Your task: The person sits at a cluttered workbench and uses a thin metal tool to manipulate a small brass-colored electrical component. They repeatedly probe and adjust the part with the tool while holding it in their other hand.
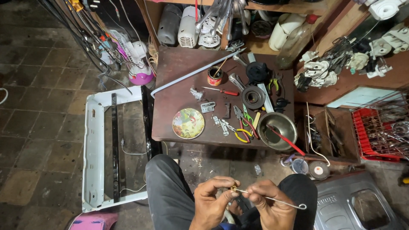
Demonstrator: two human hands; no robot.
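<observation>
My left hand (211, 199) pinches a small brass-coloured fitting (233, 188) between thumb and fingertips, low in the head view above my knees. My right hand (270, 202) grips a thin metal wire (281, 201) whose near end meets the fitting. The wire's far end forms a small loop at the right. Both hands sit close together, over my dark trousers (170, 191).
A low brown table (179, 72) ahead holds a round decorated plate (188, 123), pliers (240, 130), a red-handled screwdriver (221, 90), a small tin (214, 76), a steel bowl (277, 130) and metal parts. A white appliance frame (93, 149) lies left. A red crate (375, 132) stands right.
</observation>
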